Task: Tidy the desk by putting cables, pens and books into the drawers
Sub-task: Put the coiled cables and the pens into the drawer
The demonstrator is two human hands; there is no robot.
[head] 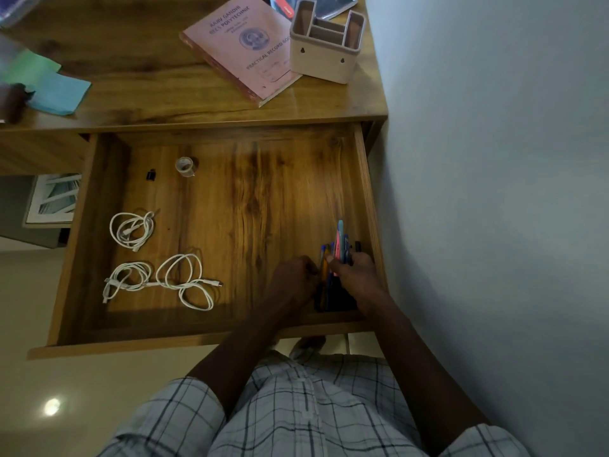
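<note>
So, pens (341, 245) are being clamped in the right hand (357, 275) and set down in the near right corner of the drawer (365, 179); the grip of the left hand (293, 275) can't be told. Further off, the pink book (240, 44) is being left on the desk (131, 44), probably needing lifting next.

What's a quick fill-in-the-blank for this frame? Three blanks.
1. The left hand and right hand hold a bunch of ____ in the drawer.
2. The white cables lie in its ____ half.
3. The pink book lies on the ____.
Missing: pens; left; desk.
</note>
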